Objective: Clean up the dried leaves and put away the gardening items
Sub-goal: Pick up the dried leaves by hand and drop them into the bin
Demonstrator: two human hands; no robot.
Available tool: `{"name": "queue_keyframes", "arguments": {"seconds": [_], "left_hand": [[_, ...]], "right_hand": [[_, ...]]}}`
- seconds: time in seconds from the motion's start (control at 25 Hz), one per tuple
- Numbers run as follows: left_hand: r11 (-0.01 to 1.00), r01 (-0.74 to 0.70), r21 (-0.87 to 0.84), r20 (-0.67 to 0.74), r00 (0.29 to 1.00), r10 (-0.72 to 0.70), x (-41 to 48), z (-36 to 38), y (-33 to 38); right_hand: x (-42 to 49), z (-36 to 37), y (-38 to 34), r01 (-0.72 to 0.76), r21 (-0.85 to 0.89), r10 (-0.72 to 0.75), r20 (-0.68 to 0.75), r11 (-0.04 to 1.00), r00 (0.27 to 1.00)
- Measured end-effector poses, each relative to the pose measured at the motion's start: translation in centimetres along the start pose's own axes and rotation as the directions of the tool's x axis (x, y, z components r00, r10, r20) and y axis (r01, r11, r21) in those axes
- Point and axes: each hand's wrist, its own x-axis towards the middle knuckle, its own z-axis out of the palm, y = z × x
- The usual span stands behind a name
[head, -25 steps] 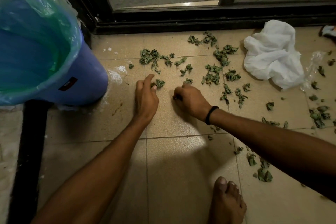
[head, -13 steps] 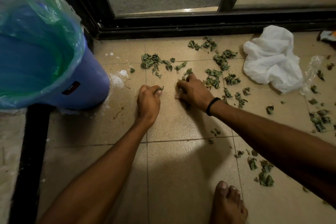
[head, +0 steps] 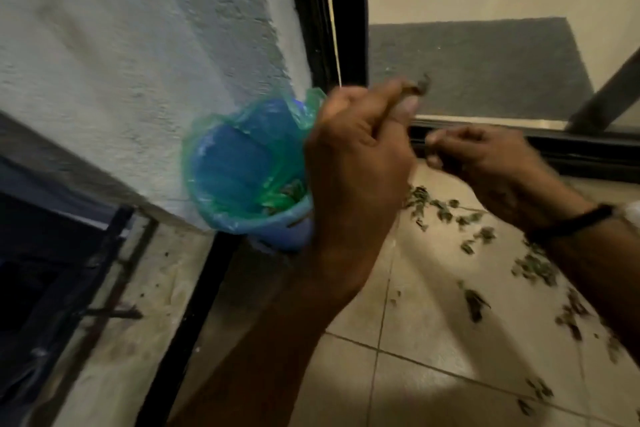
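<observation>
The tan tile floor [head: 433, 374] is closest. Dried leaves [head: 533, 267] lie scattered on it at the right, under the right arm. Higher up, the left hand [head: 353, 163] is in the air, just beside the bin's rim. Its thumb and fingers pinch some leaf bits [head: 420, 85]. The right hand [head: 485, 159] is next to it, with a black band [head: 568, 222] on the wrist. Its fingers are curled in, but it is too blurry to tell if they hold anything. Behind the left hand stands a blue bin [head: 296, 234] lined with a green bag [head: 242, 135], with a few leaves at the bottom. The bin stands against a white wall [head: 121, 62], beside a black door frame [head: 346, 10].
</observation>
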Motion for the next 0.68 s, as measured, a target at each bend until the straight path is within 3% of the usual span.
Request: {"name": "queue_keyframes", "arguments": {"seconds": [0.08, 0.16, 0.24, 0.32, 0.4, 0.52, 0.6, 0.68], "left_hand": [[0.981, 0.019, 0.195, -0.073, 0.997, -0.005, 3.4, -5.1, -1.2], [0.921, 0.177, 0.348, -0.013, 0.983, -0.184, 5.2, -9.3, -4.3], [0.791, 0.328, 0.517, 0.045, 0.912, -0.407, 5.5, -11.5, -8.6], [0.7, 0.42, 0.578, 0.097, 0.816, -0.57, 4.7, -11.9, -11.4], [0.72, 0.444, 0.533, 0.077, 0.822, -0.564, 3.5, -11.7, -12.7], [0.848, 0.41, 0.336, -0.052, 0.907, -0.418, 2.8, -10.6, -11.5], [0.935, 0.329, 0.135, -0.133, 0.941, -0.312, 1.6, -8.7, -9.3], [0.971, 0.238, 0.021, -0.125, 0.964, -0.234, -0.4, -5.9, -7.3]], "right_hand": [[-1.4, 4.0, -4.5, 0.165, 0.018, -0.166, 0.121, 0.986, 0.979], [-2.2, 8.4, -6.5, 0.308, -0.04, -0.289, 0.252, 0.95, 0.924], [-1.8, 12.7, -6.1, 0.358, -0.161, -0.284, 0.357, 0.92, 0.89], [-0.6, 15.9, -4.4, 0.346, -0.312, -0.194, 0.428, 0.885, 0.883], [0.5, 17.0, -2.8, 0.378, -0.42, -0.189, 0.425, 0.825, 0.885], [1.2, 15.3, -2.9, 0.271, -0.304, -0.136, 0.4, 0.913, 0.906], [1.6, 12.7, -3.8, 0.248, -0.219, -0.178, 0.297, 0.944, 0.938], [3.1, 9.0, -3.9, 0.225, -0.167, -0.2, 0.156, 0.96, 0.967]]}}
